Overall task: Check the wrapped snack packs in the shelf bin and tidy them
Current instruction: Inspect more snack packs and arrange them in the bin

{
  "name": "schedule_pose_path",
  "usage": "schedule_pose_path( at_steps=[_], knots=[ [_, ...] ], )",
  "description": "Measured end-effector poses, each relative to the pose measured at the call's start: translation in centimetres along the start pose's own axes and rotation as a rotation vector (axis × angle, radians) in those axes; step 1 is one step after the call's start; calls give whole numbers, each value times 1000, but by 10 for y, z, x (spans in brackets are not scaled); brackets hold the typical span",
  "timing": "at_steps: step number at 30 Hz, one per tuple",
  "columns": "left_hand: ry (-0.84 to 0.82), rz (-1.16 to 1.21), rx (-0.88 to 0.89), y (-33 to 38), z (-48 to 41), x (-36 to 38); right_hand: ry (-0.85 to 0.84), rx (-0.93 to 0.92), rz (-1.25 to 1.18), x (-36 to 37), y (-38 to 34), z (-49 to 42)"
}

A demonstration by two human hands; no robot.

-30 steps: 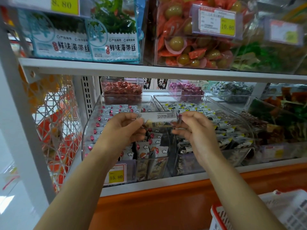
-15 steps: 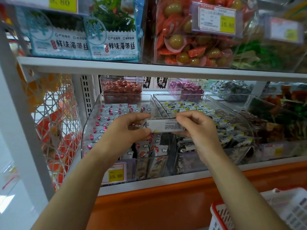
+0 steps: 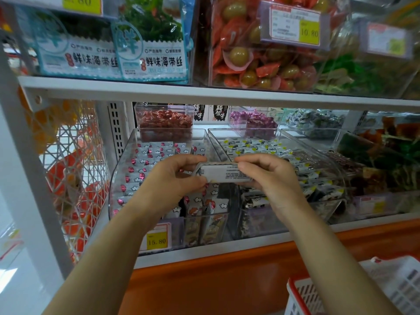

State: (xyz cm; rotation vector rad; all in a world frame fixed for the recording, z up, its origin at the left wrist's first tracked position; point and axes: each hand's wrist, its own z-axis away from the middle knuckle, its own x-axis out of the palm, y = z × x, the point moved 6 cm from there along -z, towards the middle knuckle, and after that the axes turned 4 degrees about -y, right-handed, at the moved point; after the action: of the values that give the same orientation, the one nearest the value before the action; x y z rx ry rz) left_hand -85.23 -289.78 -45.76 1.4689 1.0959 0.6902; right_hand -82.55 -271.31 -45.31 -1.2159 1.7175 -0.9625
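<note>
**Snack pack held up in both hands over shelf bins**

One wrapped snack pack (image 3: 223, 172) is held lengthwise btwn both hands, in front of the clear bins on the lower shelf (image 3: 227, 253). Its L end is pinched by the left hand (image 3: 172, 178), thumb under, fingers (image 3: 191, 159) curled over the top. Its R end is gripped likewise by the right hand (image 3: 270, 178). The white printed side is turned to the camera. Pink cloud-print packs (image 3: 156, 151) are piled in the L bin (image 3: 118, 185), yellow-and-black packs (image 3: 256, 144) in the R bin (image 3: 329, 155). A 15.80 price tag (image 3: 156, 238) is fixed to the L bin's front. A red-rimmed basket (image 3: 397, 280) is seen bottom R.
</note>
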Motion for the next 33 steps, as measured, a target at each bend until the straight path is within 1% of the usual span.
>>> schedule_pose_path(
  at_steps=[4, 7, 9, 13, 20, 23, 25, 28, 29, 31, 33],
  knots=[
    [-12, -78, 10, 1, 1, 3, 84, 5, 34, -2, 1, -1],
    [-45, -78, -28, -1, 1, 4, 115, -55, 102, -3, 0, -2],
    [-40, -100, -49, -2, 2, 3, 76, -113, 153, 0, -5, 0],
    [55, -184, -17, 2, 1, -1, -7, -150, 190, 10, -10, 2],
    [131, -285, 42, 7, 1, -12, -49, -139, 168, 13, -10, 2],
    [159, -288, 89, 7, 0, -16, -31, -141, 163, 14, -9, 1],
    [128, -277, 80, 6, 0, -15, -4, -153, 164, 13, -9, 2],
    [-27, -249, 14, 0, 1, -6, 41, -148, 131, 12, -8, 2],
    [-50, -267, 7, -1, 1, -4, 44, -138, 132, 12, -7, 2],
    [-33, -282, 29, 1, 2, -5, 20, -127, 151, 12, -7, 0],
    [-12, -255, 43, 3, 2, -6, -34, -102, 106, 10, -8, -1]
  ],
)
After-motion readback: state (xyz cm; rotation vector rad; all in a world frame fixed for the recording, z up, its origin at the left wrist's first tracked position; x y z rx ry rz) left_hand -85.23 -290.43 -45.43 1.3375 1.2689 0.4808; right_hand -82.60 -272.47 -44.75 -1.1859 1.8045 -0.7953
